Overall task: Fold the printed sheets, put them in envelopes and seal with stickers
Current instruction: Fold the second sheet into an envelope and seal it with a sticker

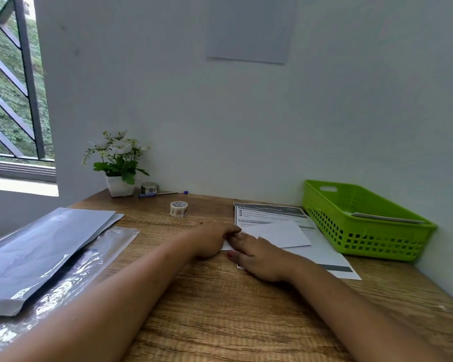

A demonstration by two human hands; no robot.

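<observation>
Head view: right hand (262,259) flat on my folded sheet (285,233); whether the left hand (212,241) grips it, I cannot tell. Envelopes (45,244) left of it look unfilled.

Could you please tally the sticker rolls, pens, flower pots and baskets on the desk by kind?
Sticker rolls: 2
Pens: 1
Flower pots: 1
Green baskets: 1
Total: 5
</observation>
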